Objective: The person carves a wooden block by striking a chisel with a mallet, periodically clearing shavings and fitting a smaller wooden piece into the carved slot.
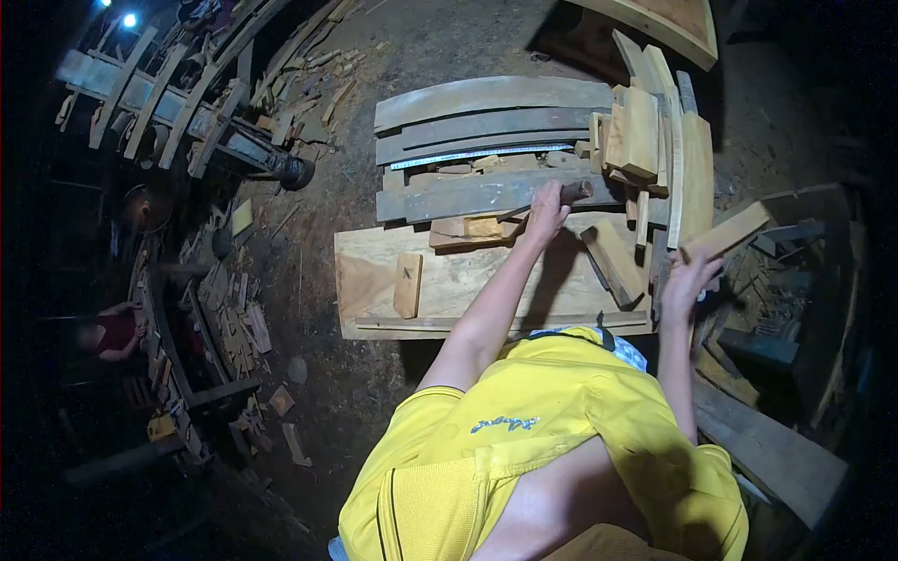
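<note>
My left hand (545,215) is closed around a chisel (577,192) with a dark round handle. Its thin blade slants down to the left, by a notched wooden block (458,234) that lies on the workbench. To the right, my right hand (687,283) grips a pale wooden block (728,232) by its lower end, raised beside the bench. Between my hands, another wooden block (613,263) rests at a slant on the broad plank (552,285). A short piece of wood with a dark pencil mark (408,286) lies on the plank's left part.
Grey boards (496,122) span the far side of the bench, with a ruler-like strip (486,155) among them. Wood pieces (640,136) are stacked at right. Offcuts litter the floor at left, where another person (117,332) is near a wooden frame. A long board (772,449) lies right.
</note>
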Tool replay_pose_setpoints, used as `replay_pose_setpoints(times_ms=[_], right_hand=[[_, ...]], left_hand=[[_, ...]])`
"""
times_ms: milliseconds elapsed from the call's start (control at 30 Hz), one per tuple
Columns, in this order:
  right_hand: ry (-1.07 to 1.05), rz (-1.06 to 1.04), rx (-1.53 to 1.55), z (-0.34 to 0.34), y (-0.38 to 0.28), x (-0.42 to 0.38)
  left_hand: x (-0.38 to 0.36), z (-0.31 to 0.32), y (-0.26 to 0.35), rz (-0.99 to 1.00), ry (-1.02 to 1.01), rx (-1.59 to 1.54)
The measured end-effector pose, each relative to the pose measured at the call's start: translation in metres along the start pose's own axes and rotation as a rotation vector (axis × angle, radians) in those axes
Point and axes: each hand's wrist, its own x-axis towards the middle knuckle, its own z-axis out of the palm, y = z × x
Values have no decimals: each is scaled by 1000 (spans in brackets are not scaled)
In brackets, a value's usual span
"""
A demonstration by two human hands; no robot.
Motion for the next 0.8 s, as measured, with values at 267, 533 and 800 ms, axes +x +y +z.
replay_pose_setpoints(times_ms=[267,533,800], right_hand=[[-887,-78,-749,23,32,-50],[-602,-192,-656,29,15,-30],[-847,98,-449,78,31,-54]], left_hand=[[2,-13,-4,-51,57,17],[-33,-87,-10,-389,490,-239],[-94,-134,-36,-616,759,-541]])
